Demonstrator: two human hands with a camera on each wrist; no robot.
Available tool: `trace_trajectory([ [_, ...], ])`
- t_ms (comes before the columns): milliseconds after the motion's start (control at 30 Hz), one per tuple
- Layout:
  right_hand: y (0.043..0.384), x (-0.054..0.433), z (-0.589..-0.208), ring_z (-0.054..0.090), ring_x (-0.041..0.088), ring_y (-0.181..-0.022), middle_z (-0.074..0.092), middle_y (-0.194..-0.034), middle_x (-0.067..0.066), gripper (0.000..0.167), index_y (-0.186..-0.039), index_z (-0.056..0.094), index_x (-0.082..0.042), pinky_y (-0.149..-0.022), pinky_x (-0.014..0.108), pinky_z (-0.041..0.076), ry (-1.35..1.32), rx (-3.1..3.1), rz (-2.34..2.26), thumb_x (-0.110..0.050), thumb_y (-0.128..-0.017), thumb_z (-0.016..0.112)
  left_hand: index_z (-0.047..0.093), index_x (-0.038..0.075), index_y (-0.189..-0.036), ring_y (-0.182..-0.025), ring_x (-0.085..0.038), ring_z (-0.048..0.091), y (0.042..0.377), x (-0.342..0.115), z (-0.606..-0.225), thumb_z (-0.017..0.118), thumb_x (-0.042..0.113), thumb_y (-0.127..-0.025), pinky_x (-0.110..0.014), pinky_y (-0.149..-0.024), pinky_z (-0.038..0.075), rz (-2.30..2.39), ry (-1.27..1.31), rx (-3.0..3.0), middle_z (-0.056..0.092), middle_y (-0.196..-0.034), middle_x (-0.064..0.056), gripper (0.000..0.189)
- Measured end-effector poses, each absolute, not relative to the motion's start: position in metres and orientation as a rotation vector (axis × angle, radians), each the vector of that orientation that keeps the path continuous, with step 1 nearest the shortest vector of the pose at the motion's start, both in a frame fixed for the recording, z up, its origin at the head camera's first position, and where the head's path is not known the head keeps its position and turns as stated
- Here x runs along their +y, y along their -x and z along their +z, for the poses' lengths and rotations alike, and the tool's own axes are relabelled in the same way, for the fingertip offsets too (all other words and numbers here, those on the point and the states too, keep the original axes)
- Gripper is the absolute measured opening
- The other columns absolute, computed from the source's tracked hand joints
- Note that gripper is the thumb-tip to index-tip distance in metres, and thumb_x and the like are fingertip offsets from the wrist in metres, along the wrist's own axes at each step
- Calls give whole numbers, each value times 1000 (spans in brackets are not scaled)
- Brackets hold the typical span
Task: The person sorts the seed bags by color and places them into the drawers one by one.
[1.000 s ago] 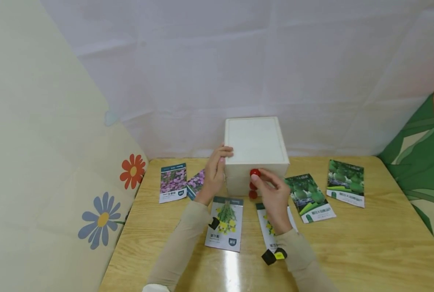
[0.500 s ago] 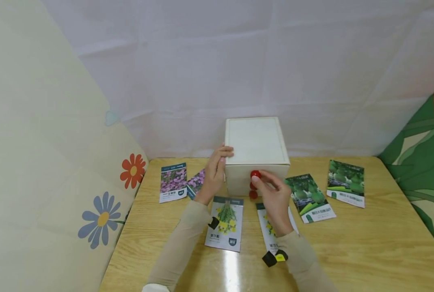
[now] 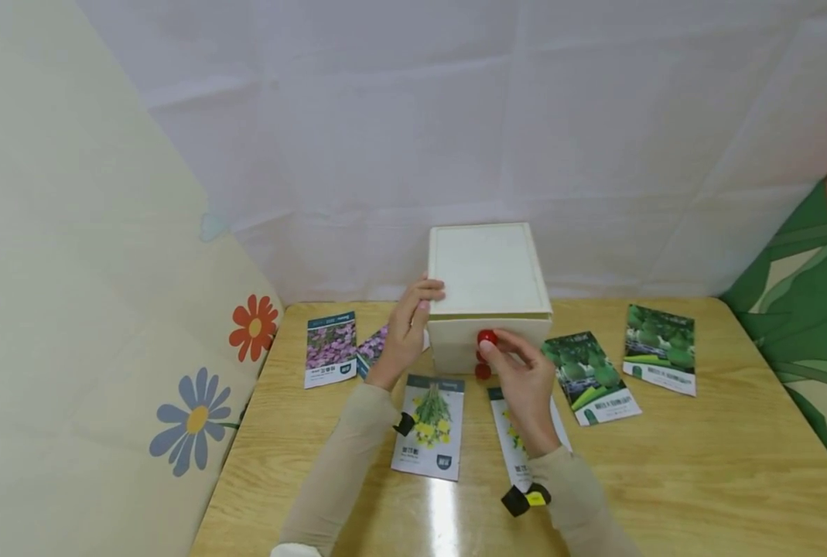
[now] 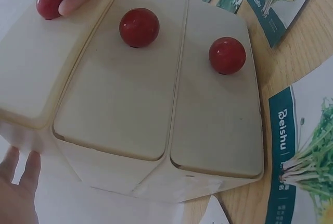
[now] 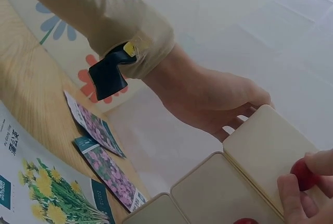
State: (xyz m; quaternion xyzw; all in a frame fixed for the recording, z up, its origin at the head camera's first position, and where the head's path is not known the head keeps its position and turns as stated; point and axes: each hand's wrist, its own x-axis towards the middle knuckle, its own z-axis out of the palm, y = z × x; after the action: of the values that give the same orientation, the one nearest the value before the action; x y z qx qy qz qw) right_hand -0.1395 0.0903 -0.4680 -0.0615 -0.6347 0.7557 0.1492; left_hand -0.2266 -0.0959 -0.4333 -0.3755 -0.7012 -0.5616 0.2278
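Note:
A small white cabinet (image 3: 486, 267) with three stacked drawers stands at the back of the table. Each drawer has a round red knob. My right hand (image 3: 524, 379) pinches the top knob (image 4: 50, 1) between thumb and fingers. The top drawer (image 5: 268, 140) sticks out slightly, with a narrow gap under the cabinet's top edge. Along the left side, my left hand (image 3: 408, 329) rests against the cabinet, fingertips over its upper edge. Below the pinched knob are the middle knob (image 4: 139, 27) and the bottom knob (image 4: 227, 56).
Seed packets lie around the cabinet: purple-flower packets (image 3: 331, 348) at left, a yellow-flower packet (image 3: 427, 429) in front, another (image 3: 514, 445) partly under my right forearm, and green packets (image 3: 592, 379) at right. A white cloth (image 3: 399, 155) hangs behind the wooden table (image 3: 719, 464).
The top drawer has come slightly forward, opening a thin gap at its upper edge. My right hand has moved a little toward me with the knob. The left hand stays in place.

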Motion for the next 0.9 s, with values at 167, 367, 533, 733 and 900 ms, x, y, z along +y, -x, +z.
trace_trajectory([
  [167, 136, 91, -469, 72, 14, -100, 66, -110, 6, 34, -119, 71, -8, -90, 25, 58, 163, -1833, 2180, -17, -87, 78, 59, -16, -111, -126, -51, 50, 227, -96, -434, 36, -18, -97, -44, -127, 21, -1552, 1036, -1921, 58, -122, -34, 27],
  [367, 133, 91, -470, 72, 15, -100, 65, -112, 7, 35, -120, 71, -7, -89, 25, 59, 161, -1821, 2190, -15, -87, 78, 59, -16, -110, -126, -52, 49, 226, -96, -434, 36, -18, -97, -43, -127, 22, -1560, 1035, -1925, 57, -122, -35, 27],
  [533, 130, 90, -470, 73, 15, -99, 66, -107, 7, 34, -119, 71, -6, -89, 27, 59, 168, -1807, 2201, -14, -86, 79, 59, -17, -109, -124, -53, 50, 226, -95, -434, 35, -20, -96, -44, -126, 22, -1562, 1030, -1909, 57, -121, -36, 27],
  [733, 126, 90, -469, 72, 13, -102, 64, -107, 6, 35, -119, 71, -6, -89, 26, 58, 204, -1832, 2210, -16, -86, 79, 59, -17, -109, -122, -52, 52, 225, -93, -435, 35, -19, -96, -44, -126, 23, -1555, 1005, -1905, 58, -120, -35, 27],
  [900, 121, 90, -468, 71, 14, -102, 64, -106, 6, 36, -119, 71, -4, -89, 26, 59, 218, -1811, 2239, -13, -85, 80, 59, -16, -109, -121, -52, 52, 226, -93, -436, 35, -20, -95, -45, -126, 23, -1553, 1010, -1891, 58, -119, -36, 28],
])
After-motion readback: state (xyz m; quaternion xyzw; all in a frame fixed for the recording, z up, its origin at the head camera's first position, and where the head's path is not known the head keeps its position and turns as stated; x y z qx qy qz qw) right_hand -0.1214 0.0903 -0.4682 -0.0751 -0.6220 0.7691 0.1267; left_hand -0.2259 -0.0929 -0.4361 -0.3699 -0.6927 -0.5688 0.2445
